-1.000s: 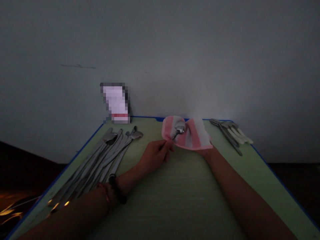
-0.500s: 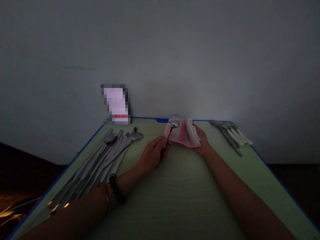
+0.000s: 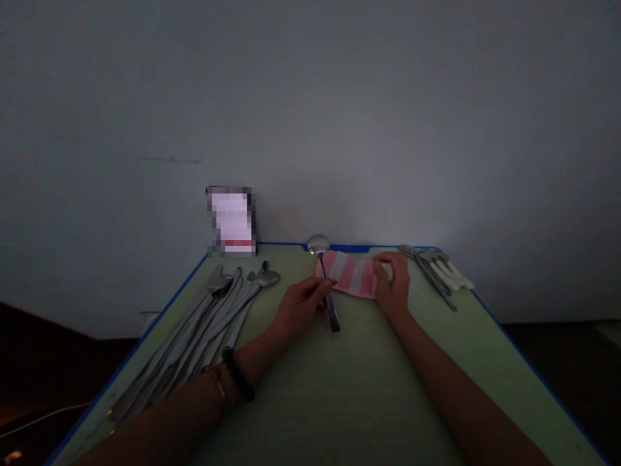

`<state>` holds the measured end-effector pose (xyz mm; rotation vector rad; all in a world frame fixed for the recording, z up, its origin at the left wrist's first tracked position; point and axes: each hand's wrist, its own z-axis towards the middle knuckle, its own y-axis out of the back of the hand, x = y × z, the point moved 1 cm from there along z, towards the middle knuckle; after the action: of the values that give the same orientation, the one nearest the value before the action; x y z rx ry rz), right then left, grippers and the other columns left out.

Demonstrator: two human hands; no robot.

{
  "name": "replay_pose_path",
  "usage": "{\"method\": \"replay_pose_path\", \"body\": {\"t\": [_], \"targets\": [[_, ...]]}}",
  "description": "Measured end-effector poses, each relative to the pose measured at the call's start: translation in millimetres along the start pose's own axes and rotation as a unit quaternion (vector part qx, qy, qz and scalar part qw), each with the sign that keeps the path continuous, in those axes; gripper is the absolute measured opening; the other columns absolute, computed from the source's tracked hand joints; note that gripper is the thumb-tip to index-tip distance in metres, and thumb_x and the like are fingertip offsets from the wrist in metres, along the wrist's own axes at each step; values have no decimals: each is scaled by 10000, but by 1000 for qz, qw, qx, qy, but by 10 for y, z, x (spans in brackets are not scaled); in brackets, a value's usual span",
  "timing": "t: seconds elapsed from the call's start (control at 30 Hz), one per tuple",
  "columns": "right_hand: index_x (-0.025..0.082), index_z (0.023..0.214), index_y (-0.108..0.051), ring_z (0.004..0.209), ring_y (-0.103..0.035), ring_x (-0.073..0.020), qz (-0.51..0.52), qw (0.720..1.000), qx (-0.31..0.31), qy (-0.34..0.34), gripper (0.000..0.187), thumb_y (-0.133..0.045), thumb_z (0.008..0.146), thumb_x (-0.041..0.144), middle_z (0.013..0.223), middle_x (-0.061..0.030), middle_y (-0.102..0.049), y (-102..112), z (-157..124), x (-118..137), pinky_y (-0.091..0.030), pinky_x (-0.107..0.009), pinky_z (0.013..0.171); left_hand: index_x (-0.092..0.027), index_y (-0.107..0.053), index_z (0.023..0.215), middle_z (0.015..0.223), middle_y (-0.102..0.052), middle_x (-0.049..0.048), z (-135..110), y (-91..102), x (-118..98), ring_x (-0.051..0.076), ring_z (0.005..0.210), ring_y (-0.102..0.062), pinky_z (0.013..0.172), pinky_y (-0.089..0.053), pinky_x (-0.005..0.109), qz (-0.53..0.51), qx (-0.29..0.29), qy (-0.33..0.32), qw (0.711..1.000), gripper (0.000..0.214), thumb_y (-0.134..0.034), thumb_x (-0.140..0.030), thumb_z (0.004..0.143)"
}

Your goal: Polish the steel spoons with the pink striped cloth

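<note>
My left hand pinches the handle of a metal spoon and holds it upright, bowl at the top near the table's far edge. Just to its right lies a pink and white striped cloth on the green table. My right hand rests on the cloth's right end with its fingers curled over the fabric. The spoon's bowl stands clear of the cloth.
A large pile of long metal cutlery lies along the table's left side. A small group of cutlery with white handles sits at the far right corner. A blurred card stands against the grey wall.
The spoon came out of the cloth and now stands upright in my left hand. My right hand lowered the cloth, which now lies flat on the table. The view tilted slightly.
</note>
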<state>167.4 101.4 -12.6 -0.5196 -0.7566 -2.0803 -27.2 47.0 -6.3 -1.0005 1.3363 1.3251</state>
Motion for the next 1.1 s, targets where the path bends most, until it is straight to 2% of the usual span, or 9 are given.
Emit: {"method": "replay_pose_path", "body": {"t": [0.1,0.17,0.3,0.4,0.5,0.6,0.73,0.9,1.1], "targets": [[190,836,-597,887,-520,-206,-64,979,153,118,166,-473,844,300,834,-55,-633,-70,-217,324,-326,-383,878,-145,-632,853,753,-642,19,-8,-4,-25,136,612,-613,547,-523,249,-32,-7,11,999,304,-556,-435,800],[182,997,-597,916,-522,-213,-78,958,239,135,222,-484,845,299,918,-76,-648,-123,-344,475,-332,-381,873,-152,-619,851,829,-668,42,-3,-1,-24,161,690,-635,582,-547,266,-36,-21,7,999,305,-583,-446,776],[118,1068,-577,871,-548,-234,-104,954,269,79,308,-448,856,301,933,-134,-644,-155,-466,562,-381,-383,839,-149,-607,805,788,-677,46,13,-3,7,174,698,-642,633,-553,289,-15,-20,-10,1000,317,-636,-454,724],[135,1055,-574,841,-584,-230,-94,950,291,60,283,-396,879,267,938,-135,-654,-123,-475,537,-406,-364,804,-150,-604,796,730,-667,35,11,-24,27,155,614,-619,568,-523,265,10,8,-24,1000,326,-632,-465,721],[175,1103,-539,714,-600,-195,-101,958,268,3,303,-372,900,325,870,-92,-663,-4,-421,454,-416,-298,667,-164,-606,834,685,-643,14,-11,-54,27,128,560,-579,536,-479,235,63,33,-45,996,304,-547,-459,791],[185,1150,-503,546,-537,-142,-111,977,171,-70,323,-387,885,329,704,-19,-620,246,-292,287,-359,-245,541,-176,-614,842,707,-648,19,-43,-87,10,139,631,-589,596,-462,235,132,57,-69,987,276,-493,-424,829],[174,1150,-547,501,-465,-135,-150,983,91,-62,358,-416,864,345,596,7,-551,658,-60,1,-345,-247,529,-184,-617,837,736,-652,23,-68,-120,-13,154,678,-596,635,-438,243,164,79,-89,979,254,-473,-393,843],[191,1216,-559,807,-583,-201,-239,964,111,-45,398,-412,870,322,1052,-99,-647,964,163,-380,-432,-333,757,-182,-590,804,664,-598,-6,-71,-137,-23,131,602,-542,601,-394,231,179,89,-96,975,314,-399,-418,886],[167,1216,-571,938,-575,-237,-359,915,150,-105,409,-371,895,324,1092,-134,-616,992,237,-723,-425,-350,818,-173,-569,799,682,-586,-6,-48,-131,-21,123,619,-539,614,-388,227,190,96,-95,972,329,-368,-413,901]]}}
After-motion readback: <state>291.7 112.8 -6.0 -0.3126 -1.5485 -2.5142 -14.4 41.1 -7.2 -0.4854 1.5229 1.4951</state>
